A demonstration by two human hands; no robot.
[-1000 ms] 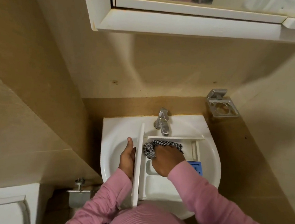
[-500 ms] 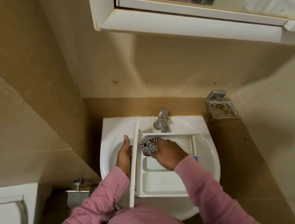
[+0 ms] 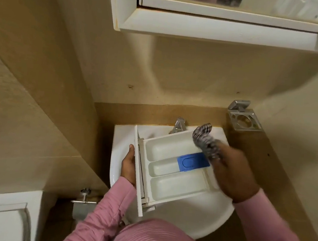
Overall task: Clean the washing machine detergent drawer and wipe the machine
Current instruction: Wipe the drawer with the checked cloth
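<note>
— Swung rightward off detergent drawer (image 3: pixel 175 187) since before, cloth (image 3: pixel 205 141) bunched in right hand (image 3: pixel 232 176)
— And left hand (image 3: pixel 128 165)?
— Curled round drawer's front panel, holding it tilted over sink (image 3: pixel 193 219)

Beige walls (image 3: pixel 196 75); white mirror cabinet (image 3: pixel 210 28) above a white basin (image 3: pixel 119 142); chrome holder (image 3: pixel 243 119) on the right wall.
</note>
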